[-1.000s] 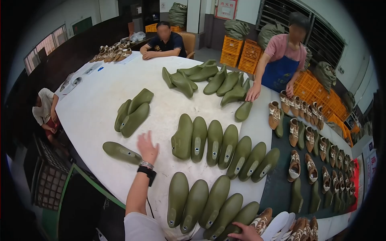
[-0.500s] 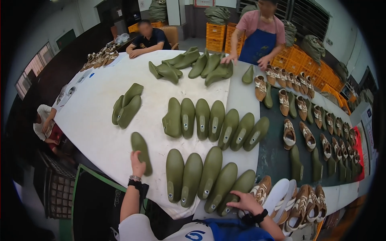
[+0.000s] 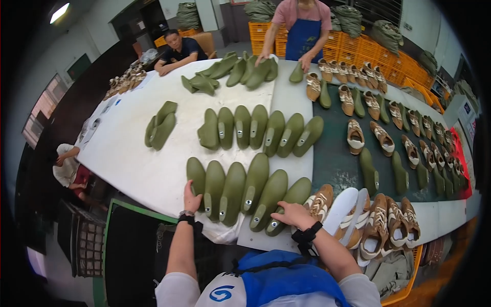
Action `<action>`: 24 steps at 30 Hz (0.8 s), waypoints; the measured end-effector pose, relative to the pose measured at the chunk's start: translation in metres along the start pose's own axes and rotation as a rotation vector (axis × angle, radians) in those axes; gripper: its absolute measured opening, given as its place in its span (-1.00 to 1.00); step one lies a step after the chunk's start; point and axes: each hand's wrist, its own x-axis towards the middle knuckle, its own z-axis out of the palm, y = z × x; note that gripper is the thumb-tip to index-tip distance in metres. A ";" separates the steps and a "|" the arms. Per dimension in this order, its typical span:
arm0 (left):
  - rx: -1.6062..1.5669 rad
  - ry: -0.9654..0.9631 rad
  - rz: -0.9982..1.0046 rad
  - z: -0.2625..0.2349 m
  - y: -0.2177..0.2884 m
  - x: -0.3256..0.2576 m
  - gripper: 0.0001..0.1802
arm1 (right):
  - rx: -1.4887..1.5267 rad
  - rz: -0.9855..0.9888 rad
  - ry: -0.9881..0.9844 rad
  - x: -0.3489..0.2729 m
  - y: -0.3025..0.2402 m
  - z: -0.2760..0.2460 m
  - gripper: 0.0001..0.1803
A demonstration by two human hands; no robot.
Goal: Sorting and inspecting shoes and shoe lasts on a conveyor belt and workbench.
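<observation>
Green shoe lasts stand in a near row on the white-covered table. At the row's left end, my left hand (image 3: 191, 194) grips a green shoe last (image 3: 195, 170) from its outer side, close against its neighbour (image 3: 215, 187). My right hand (image 3: 293, 213) is closed over the lower end of the rightmost shoe last (image 3: 297, 192), thumb and fingers on its surface. Some fingertips of both hands are hidden. Just right of that hand lies a brown-and-white sneaker (image 3: 320, 198) beside a white insole-shaped piece (image 3: 341, 207).
Another row of lasts (image 3: 258, 123) stands farther back, and a small cluster (image 3: 162, 125) lies left. Across the table, a person in a blue apron (image 3: 305, 38) touches lasts. Another person (image 3: 179, 48) sits at the back left. Sneakers (image 3: 355, 135) and lasts cover the dark green mat (image 3: 335, 169).
My left hand has brought its shoe last rightward from apart to the near row's left end. My right hand stays on the rightmost last. The aproned person's hand has reached a lone last.
</observation>
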 end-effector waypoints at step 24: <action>0.485 0.044 -0.244 -0.130 -0.209 0.346 -0.33 | -0.097 0.380 0.031 0.022 -0.027 0.021 -0.39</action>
